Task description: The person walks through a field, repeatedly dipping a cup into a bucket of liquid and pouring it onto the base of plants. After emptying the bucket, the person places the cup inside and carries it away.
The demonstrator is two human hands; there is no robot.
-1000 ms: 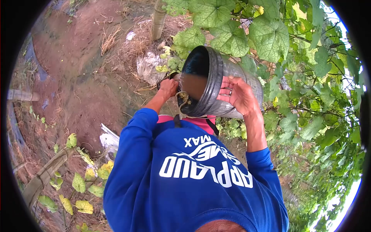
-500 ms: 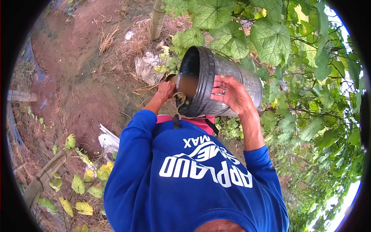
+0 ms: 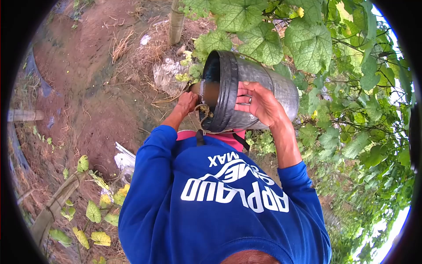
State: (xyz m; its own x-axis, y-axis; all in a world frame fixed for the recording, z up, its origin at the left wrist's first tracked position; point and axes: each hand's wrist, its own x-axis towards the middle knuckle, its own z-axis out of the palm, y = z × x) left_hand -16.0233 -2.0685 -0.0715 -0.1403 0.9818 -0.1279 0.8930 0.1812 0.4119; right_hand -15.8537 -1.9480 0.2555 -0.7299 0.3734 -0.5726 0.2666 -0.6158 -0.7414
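Note:
A dark grey bucket (image 3: 266, 83) with a black rim lies tilted, its mouth facing left. Brown liquid (image 3: 212, 94) shows inside, next to a clump of string-like material (image 3: 204, 110) hanging at the rim. My right hand (image 3: 260, 102), wearing a ring, is against the bucket's side behind the rim, palm turned up and fingers extended. Beside the mouth, my left hand (image 3: 188, 101) is closed at a small brownish thing, mostly hidden, whose kind I cannot make out. A thin wire handle (image 3: 250, 58) runs over the bucket's side.
Broad-leaved vines (image 3: 307, 44) crowd the top and right, close to the bucket. A wooden post (image 3: 176, 22) stands ahead, near a crumpled pale sheet (image 3: 169, 77). Muddy ground (image 3: 88, 114) spreads to the left. Another pole (image 3: 55, 207) slants at lower left among yellowing leaves (image 3: 101, 238).
The bucket's mouth and my right hand have shifted slightly up and left. My left hand stays closed beside the mouth.

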